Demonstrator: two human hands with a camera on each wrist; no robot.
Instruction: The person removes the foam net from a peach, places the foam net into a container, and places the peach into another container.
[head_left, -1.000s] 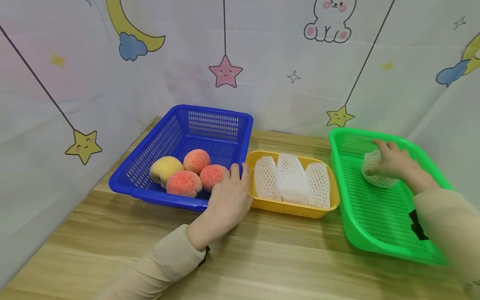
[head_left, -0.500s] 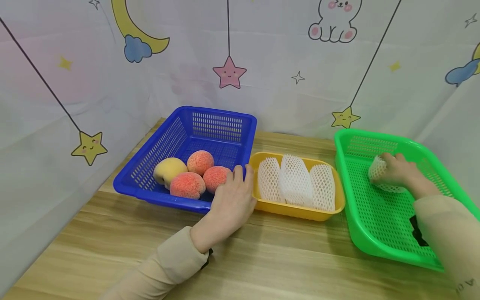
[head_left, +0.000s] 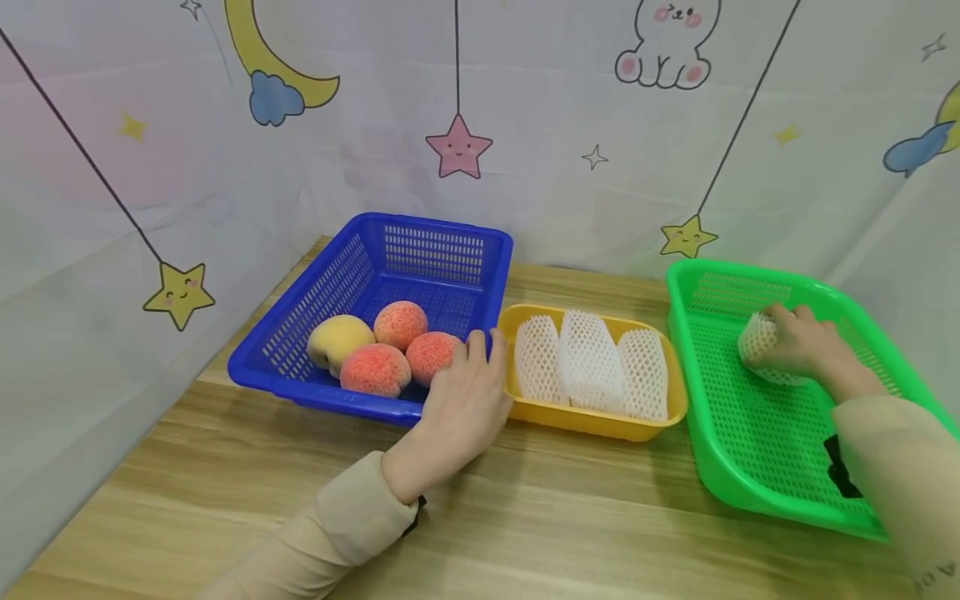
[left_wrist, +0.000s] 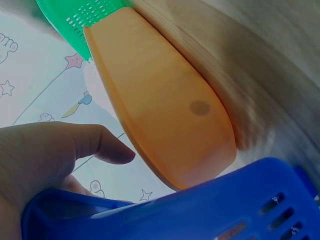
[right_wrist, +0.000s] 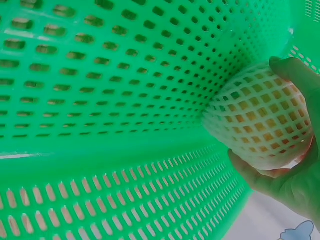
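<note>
In the green basket, my right hand holds a peach in a white foam net sleeve. Fingers and thumb lie on both sides of it in the right wrist view, and yellow fruit shows through the mesh. At the right front corner of the blue basket, my left hand rests over the rim, its thumb apart from the rim in the left wrist view. Beside these fingers lie several bare peaches, mostly red-pink and one yellow.
Between the two baskets stands a yellow tray with 3 white foam net sleeves in it. All stand on a wood-grain table. A patterned cloth hangs behind and at the sides.
My right hand's fingers, raised over the netted peach a second ago, have come down and curled round it. My left hand stays at the blue rim. The head view has shifted slightly.
</note>
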